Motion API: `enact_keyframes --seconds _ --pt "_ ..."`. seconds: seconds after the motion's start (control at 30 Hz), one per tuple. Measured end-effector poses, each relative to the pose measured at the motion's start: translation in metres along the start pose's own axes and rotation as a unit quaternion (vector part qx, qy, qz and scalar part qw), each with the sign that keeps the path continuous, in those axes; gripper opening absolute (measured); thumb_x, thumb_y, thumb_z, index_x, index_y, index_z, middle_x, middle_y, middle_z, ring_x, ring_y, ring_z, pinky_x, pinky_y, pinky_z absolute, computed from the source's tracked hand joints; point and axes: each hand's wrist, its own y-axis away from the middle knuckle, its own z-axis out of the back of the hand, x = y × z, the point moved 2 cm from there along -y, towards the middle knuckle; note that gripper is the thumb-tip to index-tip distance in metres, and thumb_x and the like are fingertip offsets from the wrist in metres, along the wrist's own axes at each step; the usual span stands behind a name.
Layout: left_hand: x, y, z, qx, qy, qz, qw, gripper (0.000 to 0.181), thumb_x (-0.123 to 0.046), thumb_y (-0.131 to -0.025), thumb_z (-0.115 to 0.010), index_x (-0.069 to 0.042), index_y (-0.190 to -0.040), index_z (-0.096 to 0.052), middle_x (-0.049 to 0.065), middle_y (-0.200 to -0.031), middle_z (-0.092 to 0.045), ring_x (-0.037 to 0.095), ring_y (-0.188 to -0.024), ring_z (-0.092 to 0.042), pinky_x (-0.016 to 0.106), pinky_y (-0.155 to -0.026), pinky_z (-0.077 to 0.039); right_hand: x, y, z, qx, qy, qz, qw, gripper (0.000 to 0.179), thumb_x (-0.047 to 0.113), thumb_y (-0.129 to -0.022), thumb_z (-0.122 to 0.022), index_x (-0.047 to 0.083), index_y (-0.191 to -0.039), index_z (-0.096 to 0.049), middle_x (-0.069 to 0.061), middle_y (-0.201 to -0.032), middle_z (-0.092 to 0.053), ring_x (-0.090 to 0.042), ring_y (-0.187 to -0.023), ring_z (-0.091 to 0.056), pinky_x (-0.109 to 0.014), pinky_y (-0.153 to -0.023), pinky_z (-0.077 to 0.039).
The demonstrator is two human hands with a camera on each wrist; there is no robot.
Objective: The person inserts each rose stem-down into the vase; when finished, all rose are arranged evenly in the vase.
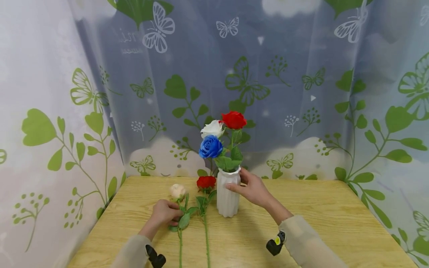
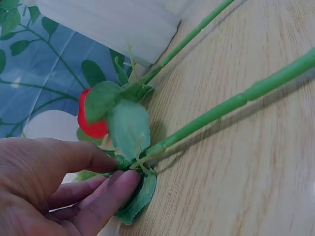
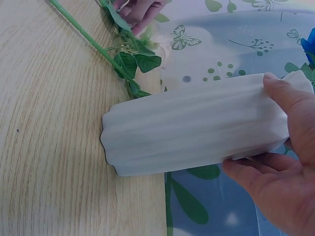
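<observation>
A white fluted vase [image 1: 228, 199] stands upright on the table, holding a red rose [image 1: 234, 120], a white rose [image 1: 212, 128] and a blue rose [image 1: 210, 146]. My right hand [image 1: 255, 188] grips the vase near its top; in the right wrist view the thumb lies on one side and the fingers on the other. To the left, my left hand [image 1: 164, 213] pinches the leafy stem of a cream rose [image 1: 178, 191], which lies along the table. Between that hand and the vase lies another red rose [image 1: 206, 182], its stem pointing toward me.
The wooden table [image 1: 285, 230] reaches back to a blue-grey curtain [image 1: 285, 111] printed with butterflies and leaves. Similar curtain panels hang at the left and right. Both cut stems run toward the near edge of the table.
</observation>
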Motion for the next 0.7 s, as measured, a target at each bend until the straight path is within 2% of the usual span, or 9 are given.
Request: enact_keyframes --seconds 0.13,0.23,0.47,0.6,0.7 --pt "0.002 -0.002 -0.001 0.003 0.013 0.002 0.9999 0.025 0.005 -0.088 -0.072 0.016 -0.111 -0.071 0.02 -0.08 -0.073 0.018 -0.061 -0.072 0.035 -0.057 -0.066 -0.001 0.0 0.0 0.001 0.002 -0.002 1.0 0.082 0.038 -0.097 -0.078 0.019 -0.165 -0.037 -0.01 -0.161 -0.051 -0.038 -0.144 -0.055 -0.053 -0.109 -0.056" --pt "0.005 -0.003 0.001 0.012 0.038 0.009 0.9992 0.026 0.003 -0.09 -0.071 0.015 -0.113 -0.069 0.019 -0.083 -0.073 0.019 -0.065 -0.072 0.034 -0.059 -0.066 -0.002 0.0 0.0 0.001 0.004 -0.003 1.0 0.082 0.039 -0.097 -0.078 0.019 -0.165 -0.037 -0.011 -0.161 -0.051 -0.039 -0.143 -0.055 -0.053 -0.109 -0.057" --pt "0.007 -0.003 0.013 0.054 0.11 -0.001 0.9925 0.035 0.003 -0.096 -0.068 0.018 -0.128 -0.062 0.025 -0.105 -0.075 0.024 -0.081 -0.077 0.038 -0.069 -0.068 -0.002 0.0 -0.001 0.001 0.005 -0.006 1.0 0.082 0.039 -0.097 -0.078 0.02 -0.165 -0.037 -0.011 -0.161 -0.05 -0.039 -0.144 -0.055 -0.053 -0.109 -0.056" --pt "-0.002 -0.002 0.025 0.077 0.141 -0.007 0.9869 0.048 0.001 -0.1 -0.068 0.017 -0.142 -0.053 0.035 -0.126 -0.068 0.022 -0.086 -0.078 0.037 -0.076 -0.068 -0.002 0.0 -0.001 0.001 0.007 -0.003 1.0 0.082 0.039 -0.097 -0.078 0.02 -0.165 -0.037 -0.011 -0.161 -0.051 -0.039 -0.143 -0.055 -0.053 -0.109 -0.056" --pt "-0.012 0.0 0.033 0.084 0.159 -0.017 0.9836 0.055 -0.002 -0.102 -0.067 0.014 -0.15 -0.047 0.038 -0.139 -0.059 0.018 -0.091 -0.077 0.034 -0.082 -0.068 -0.001 -0.001 0.0 0.001 0.007 0.0 1.0 0.082 0.039 -0.097 -0.078 0.02 -0.165 -0.037 -0.011 -0.161 -0.051 -0.039 -0.144 -0.055 -0.054 -0.11 -0.056"
